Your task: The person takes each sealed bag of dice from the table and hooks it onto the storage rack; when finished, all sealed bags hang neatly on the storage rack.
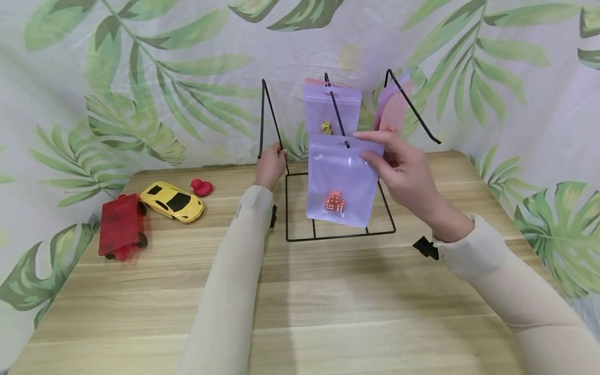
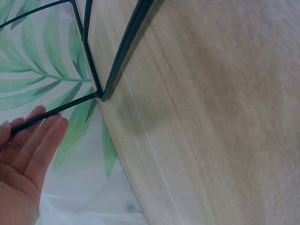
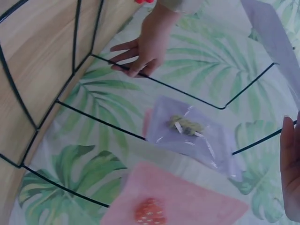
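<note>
Leftmost, the left hand (image 1: 270, 165) curled round the left prong of the thin black wire rack (image 1: 340, 237). At the rack's middle prong, the right hand (image 1: 407, 172) pinched the top edge of a purple pouch (image 1: 341, 182), glossy, limp plastic. Seemingly light, slippery; orange dice (image 1: 335, 201) weighted its bottom.

Open desk (image 1: 300, 302) at 6 o'clock. Wire rack (image 1: 339, 237) at 12, prongs hung with pouches (image 1: 341, 179), blocking passage. Toy car (image 1: 172, 201) and red block (image 1: 119, 225) at 9.
</note>
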Available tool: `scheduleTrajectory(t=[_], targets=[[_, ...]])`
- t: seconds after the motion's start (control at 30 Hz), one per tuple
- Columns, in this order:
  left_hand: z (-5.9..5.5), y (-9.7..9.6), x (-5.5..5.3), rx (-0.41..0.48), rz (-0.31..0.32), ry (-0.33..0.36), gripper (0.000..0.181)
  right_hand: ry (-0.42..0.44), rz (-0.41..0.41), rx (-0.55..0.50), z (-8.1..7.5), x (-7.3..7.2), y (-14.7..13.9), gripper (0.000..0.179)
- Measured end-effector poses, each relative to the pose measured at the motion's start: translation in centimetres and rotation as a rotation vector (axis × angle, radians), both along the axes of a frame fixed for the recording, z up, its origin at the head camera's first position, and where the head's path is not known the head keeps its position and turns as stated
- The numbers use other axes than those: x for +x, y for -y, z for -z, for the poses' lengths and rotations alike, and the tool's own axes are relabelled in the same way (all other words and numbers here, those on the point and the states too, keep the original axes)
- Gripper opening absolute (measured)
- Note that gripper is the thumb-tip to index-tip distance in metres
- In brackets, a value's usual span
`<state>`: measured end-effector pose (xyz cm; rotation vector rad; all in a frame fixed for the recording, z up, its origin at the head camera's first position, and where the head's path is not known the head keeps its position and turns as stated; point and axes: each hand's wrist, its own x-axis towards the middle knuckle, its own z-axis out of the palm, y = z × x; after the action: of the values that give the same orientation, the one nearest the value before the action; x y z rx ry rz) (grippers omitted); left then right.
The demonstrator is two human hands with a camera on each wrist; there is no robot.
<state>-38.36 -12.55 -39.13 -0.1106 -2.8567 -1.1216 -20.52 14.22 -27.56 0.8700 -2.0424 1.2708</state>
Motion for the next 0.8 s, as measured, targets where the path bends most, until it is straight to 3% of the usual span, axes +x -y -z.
scheduleTrajectory(t=[0.27, 0.5, 0.8], targets=[[-0.1, -0.1, 0.0, -0.006, -0.008, 0.006, 0.028, 0.126, 0.066, 0.002, 0.0, -2.7, 0.4, 0.03], [0.0, 0.0, -0.2, -0.011, -0.015, -0.006, 0.028, 0.167, 0.163, 0.017, -0.6, -5.4, 1.1, 0.03], [-0.2, 0.0, 0.2, -0.021, -0.018, -0.012, 0.029, 0.226, 0.25, 0.03, -0.6, -7.4, 1.7, 0.031]])
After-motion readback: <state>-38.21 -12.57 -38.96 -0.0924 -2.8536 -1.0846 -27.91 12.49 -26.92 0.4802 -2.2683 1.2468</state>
